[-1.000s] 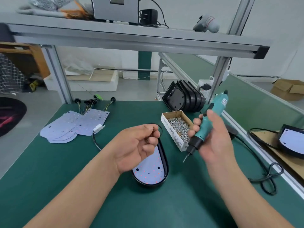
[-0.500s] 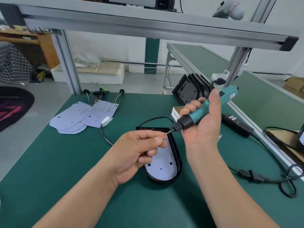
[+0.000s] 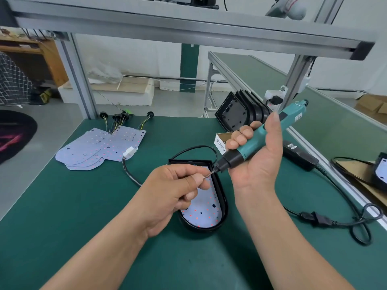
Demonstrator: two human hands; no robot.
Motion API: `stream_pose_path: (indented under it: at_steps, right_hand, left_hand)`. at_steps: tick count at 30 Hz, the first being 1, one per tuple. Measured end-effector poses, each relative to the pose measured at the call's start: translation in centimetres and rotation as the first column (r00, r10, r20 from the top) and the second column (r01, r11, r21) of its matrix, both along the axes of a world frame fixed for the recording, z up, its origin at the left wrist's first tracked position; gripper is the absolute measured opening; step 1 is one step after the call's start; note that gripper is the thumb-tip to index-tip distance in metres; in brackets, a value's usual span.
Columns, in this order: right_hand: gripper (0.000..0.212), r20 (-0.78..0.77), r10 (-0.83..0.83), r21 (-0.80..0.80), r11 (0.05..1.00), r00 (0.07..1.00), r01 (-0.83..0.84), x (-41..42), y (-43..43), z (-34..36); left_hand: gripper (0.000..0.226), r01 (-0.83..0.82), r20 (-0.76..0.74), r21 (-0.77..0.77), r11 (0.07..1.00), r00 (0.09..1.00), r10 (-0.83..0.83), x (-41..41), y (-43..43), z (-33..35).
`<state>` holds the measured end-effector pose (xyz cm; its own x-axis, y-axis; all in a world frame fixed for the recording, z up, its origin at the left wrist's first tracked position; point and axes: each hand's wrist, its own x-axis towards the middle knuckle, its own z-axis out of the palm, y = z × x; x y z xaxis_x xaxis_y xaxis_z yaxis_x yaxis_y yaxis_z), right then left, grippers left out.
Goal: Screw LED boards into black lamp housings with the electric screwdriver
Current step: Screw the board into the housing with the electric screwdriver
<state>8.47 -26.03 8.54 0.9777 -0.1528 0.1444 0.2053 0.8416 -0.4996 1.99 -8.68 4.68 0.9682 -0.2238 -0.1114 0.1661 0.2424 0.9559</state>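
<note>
- Lying at the far left of the green bench (image 3: 62,206): spare LED boards (image 3: 100,149), fanned in a loose stack.
- Left hand (image 3: 173,197): forearm in from the lower left, hand held over the upper half of the black lamp housing (image 3: 223,203). Thumb and forefinger are pinched on a small metal piece (image 3: 206,176), the other fingers curled under.
- Lamp housing: flat on the bench at centre, with an LED board (image 3: 201,214) seated inside it.
- Right hand (image 3: 255,164): wrapped round the electric screwdriver (image 3: 272,132), thumb raised along the body. The tool slants down-left and its bit meets the pinched piece.
- Screw box (image 3: 221,141): mostly hidden behind the right hand.
- Difference: a second ago the screwdriver was held apart from the left hand with its bit pointing down, and the box was in full sight.
</note>
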Motion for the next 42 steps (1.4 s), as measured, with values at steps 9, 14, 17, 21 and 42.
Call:
stream_pose_path:
  at_steps: [9, 14, 17, 21, 42]
  right_hand:
    - [0.034, -0.002, 0.008, -0.011, 1.000, 1.000, -0.008, -0.3, 0.3, 0.1]
    - [0.034, 0.013, 0.006, -0.003, 1.000, 1.000, -0.006, -0.4, 0.1, 0.2]
    - [0.033, 0.006, 0.012, -0.007, 1.000, 1.000, -0.012, -0.4, 0.0, 0.1]
    - [0.033, 0.015, 0.019, -0.014, 1.000, 1.000, -0.019, -0.3, -0.1, 0.1]
    - [0.032, -0.010, -0.053, -0.037, 0.998, 0.999, 0.053, -0.3, 0.0, -0.9]
  left_hand:
    - [0.024, 0.011, 0.008, 0.030, 0.999, 1.000, -0.011, -0.1, -0.2, 0.1]
    - [0.023, 0.020, 0.015, 0.041, 0.999, 1.000, -0.020, -0.2, -0.3, 0.3]
    - [0.023, 0.016, 0.013, 0.052, 0.999, 1.000, -0.016, -0.3, -0.3, 0.4]
    - [0.022, 0.013, 0.008, 0.056, 0.998, 1.000, -0.013, -0.4, -0.3, 0.5]
    - [0.028, -0.167, 0.142, 0.218, 0.962, 0.980, 0.138, -0.6, -0.9, 0.4]
